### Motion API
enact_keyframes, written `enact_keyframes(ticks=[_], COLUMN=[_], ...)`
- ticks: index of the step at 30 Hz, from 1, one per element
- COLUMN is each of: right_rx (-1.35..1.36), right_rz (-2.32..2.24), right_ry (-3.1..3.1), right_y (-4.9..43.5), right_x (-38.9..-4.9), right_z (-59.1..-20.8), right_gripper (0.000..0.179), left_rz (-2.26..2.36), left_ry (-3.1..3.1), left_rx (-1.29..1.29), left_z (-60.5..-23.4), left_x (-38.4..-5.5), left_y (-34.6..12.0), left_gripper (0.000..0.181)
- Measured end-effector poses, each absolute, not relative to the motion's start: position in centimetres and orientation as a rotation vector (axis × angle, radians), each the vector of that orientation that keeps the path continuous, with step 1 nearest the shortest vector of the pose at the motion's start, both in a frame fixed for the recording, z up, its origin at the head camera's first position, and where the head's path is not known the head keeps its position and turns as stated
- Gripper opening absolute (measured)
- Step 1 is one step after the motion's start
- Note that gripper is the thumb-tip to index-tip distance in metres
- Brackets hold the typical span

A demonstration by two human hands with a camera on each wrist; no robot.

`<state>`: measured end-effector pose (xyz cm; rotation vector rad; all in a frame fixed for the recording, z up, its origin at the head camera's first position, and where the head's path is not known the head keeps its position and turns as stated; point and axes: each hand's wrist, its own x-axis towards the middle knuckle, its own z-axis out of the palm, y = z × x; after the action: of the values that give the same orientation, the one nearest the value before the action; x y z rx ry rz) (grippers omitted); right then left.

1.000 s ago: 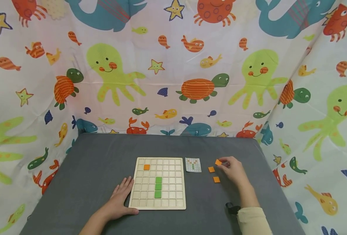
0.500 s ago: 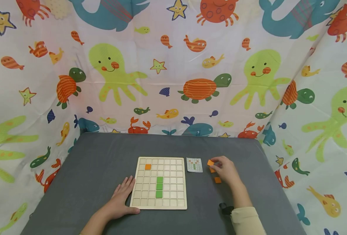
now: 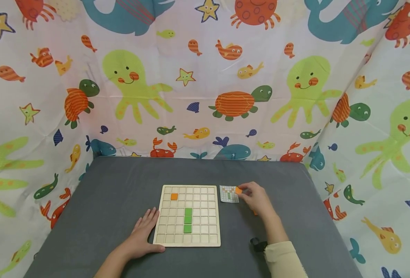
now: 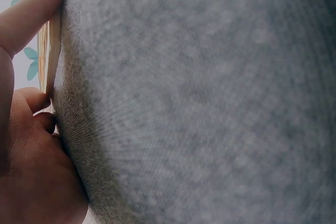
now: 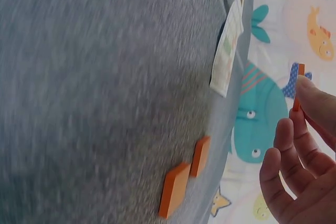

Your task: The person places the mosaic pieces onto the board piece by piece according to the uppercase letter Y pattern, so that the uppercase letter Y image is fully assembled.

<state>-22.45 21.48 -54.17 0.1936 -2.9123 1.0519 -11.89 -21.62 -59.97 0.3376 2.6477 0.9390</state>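
My right hand point(image 3: 257, 199) pinches an orange square tile point(image 3: 238, 190) between thumb and finger, above the right edge of a small pattern card point(image 3: 228, 194). In the right wrist view the tile point(image 5: 299, 87) shows edge-on, clear of the table. My left hand point(image 3: 141, 233) lies with fingers straight along the left edge of a wooden grid board point(image 3: 220, 231), its thumb at the near left corner. One orange tile point(image 3: 174, 196) sits in the board's upper left part. Several green tiles point(image 3: 188, 219) form a column near its middle.
Two loose orange tiles, a nearer one point(image 5: 175, 190) and a farther one point(image 5: 200, 156), lie on the grey cloth in the right wrist view. In the head view the right arm mostly hides them. A sea-animal curtain point(image 3: 205, 77) hangs behind and beside the grey table point(image 3: 121, 181).
My right hand has carried the pinched orange tile leftward, from over the loose tiles to the pattern card. The left hand and the board stay in place.
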Motion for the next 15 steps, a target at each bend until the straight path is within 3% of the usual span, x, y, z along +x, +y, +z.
enact_keyframes(ticks=[15], right_rx=[0.275], right_rz=[1.079], right_ry=[-2.890], right_y=[17.8], right_x=[-22.6], right_z=[-54.2], right_gripper=[0.023], left_rz=[0.951], left_ry=[2.654], left_rx=[0.336], left_z=[-59.8], left_x=[-11.8], left_y=[-21.6], left_gripper=[0.131])
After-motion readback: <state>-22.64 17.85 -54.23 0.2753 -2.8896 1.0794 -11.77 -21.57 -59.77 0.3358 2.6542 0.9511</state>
